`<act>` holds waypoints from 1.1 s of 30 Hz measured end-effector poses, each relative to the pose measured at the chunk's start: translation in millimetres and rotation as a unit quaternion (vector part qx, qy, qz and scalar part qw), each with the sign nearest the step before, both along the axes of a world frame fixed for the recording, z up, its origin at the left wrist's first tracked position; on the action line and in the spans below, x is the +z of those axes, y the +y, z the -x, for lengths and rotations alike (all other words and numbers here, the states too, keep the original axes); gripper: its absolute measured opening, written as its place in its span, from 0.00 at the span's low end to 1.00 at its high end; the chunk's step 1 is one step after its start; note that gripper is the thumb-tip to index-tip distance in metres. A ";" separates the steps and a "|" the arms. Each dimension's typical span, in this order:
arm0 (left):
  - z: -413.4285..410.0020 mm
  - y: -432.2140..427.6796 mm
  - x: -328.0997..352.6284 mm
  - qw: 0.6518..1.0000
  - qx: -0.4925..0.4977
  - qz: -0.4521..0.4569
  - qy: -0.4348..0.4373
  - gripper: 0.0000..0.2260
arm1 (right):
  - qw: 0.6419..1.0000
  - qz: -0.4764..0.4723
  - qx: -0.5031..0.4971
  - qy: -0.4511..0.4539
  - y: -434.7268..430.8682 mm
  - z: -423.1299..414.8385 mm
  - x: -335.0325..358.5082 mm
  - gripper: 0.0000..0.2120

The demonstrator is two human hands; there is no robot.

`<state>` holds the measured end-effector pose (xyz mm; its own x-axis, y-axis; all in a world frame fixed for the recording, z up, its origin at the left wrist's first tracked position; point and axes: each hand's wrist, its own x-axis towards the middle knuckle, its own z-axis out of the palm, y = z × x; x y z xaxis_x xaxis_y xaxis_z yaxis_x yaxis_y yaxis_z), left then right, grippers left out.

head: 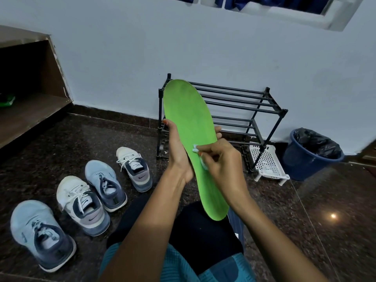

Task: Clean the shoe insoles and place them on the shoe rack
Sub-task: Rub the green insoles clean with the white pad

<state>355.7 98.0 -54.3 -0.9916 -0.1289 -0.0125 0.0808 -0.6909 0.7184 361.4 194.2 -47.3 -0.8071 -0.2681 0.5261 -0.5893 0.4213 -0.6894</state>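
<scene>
A bright green insole (pixel 189 119) stands nearly upright in front of me, toe end up, heel end down over my lap. My left hand (pixel 179 151) grips it from behind at mid-length, thumb on the left edge and fingertips showing past the right edge. My right hand (pixel 219 159) pinches a small white wipe (pixel 200 156) and presses it against the insole's green face. Behind the insole stands the black two-tier shoe rack (pixel 240 104) against the wall, its bars bare.
Several sneakers (pixel 87 202) lie in a row on the dark granite floor at the left. A white perforated basket (pixel 268 163) sits by the rack's right leg. A blue bin (pixel 311 153) with a black liner stands further right. Wooden steps (pixel 30 110) rise at the left.
</scene>
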 end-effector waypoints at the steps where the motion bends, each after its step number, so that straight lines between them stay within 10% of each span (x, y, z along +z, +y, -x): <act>1: -0.5 1.5 0.8 1.000 -0.005 0.004 0.003 0.45 | 1.000 -0.006 -0.015 0.015 0.3 4.2 1.4 0.09; 33: -0.3 1.3 -0.6 1.000 -0.005 0.001 0.010 0.44 | 1.000 -0.003 -0.021 0.009 -3.5 -0.3 -1.2 0.09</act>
<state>355.9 99.3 -54.9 -0.9929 -0.1188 0.0068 0.0875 -0.6902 0.7184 361.7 190.7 -48.5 -0.8084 -0.2368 0.5388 -0.5828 0.4500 -0.6766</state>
